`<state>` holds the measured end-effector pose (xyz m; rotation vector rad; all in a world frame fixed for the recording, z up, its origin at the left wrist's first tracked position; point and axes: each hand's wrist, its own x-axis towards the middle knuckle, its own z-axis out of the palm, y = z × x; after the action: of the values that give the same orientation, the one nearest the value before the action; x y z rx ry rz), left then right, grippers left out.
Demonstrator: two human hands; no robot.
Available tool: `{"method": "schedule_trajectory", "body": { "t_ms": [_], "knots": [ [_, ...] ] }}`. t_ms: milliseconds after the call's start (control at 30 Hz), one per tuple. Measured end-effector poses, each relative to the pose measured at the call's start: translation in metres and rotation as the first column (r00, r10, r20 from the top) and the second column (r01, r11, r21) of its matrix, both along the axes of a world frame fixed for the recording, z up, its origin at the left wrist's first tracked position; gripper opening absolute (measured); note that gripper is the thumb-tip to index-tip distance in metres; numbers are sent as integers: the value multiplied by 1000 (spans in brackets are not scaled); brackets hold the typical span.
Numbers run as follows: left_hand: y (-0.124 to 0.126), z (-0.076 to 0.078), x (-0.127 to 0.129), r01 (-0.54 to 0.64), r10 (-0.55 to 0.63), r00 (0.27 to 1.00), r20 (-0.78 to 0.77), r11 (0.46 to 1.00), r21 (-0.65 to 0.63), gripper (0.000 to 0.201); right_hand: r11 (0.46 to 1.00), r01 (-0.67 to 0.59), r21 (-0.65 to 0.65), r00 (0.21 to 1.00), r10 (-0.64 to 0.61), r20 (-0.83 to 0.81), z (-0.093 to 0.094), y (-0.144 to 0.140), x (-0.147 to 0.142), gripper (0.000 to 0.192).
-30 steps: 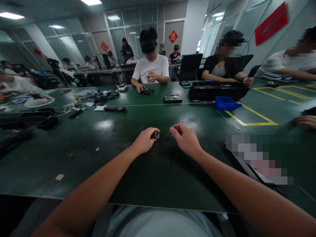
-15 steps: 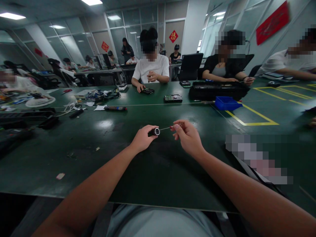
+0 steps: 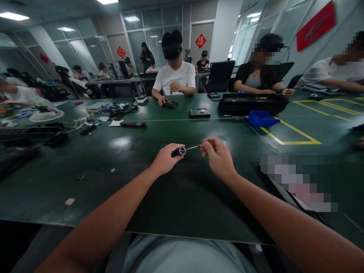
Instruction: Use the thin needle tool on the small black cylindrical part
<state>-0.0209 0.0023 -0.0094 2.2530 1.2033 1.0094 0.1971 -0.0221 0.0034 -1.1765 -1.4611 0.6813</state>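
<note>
Left hand (image 3: 167,159): curled, thumb and fingers closed round a dark cylinder (image 3: 177,152), pale-rimmed end facing right, over the table (image 3: 182,204). Thin-shafted tool (image 3: 200,145): tip at that rim; depth of entry cannot be told. Right hand (image 3: 218,156): fingers pinched on the tool's handle. Assessment: work appears under way; cylinder seems whole; amount remaining cannot be determined.

Black cylinder (image 3: 176,152), silver-rimmed, slim screwdriver (image 3: 200,145) at end
</note>
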Motion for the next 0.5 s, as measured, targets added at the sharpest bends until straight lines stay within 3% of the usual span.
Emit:
{"method": "schedule_trajectory", "body": {
  "t_ms": [133,367,500],
  "knots": [
    [0,0,-1,10,-10,1000,-8,1000,-9,41,1000,14,9,1000,-14,22,4,-2,0,25],
    [1,-1,-2,28,-28,999,-16,1000,2,41,992,125,26,960,-128,251,16,-9,1,42],
    [1,-2,-3,29,-29,999,-13,1000,8,41,994,97,46,961,-106,254,13,-8,1,40]
  ]
}}
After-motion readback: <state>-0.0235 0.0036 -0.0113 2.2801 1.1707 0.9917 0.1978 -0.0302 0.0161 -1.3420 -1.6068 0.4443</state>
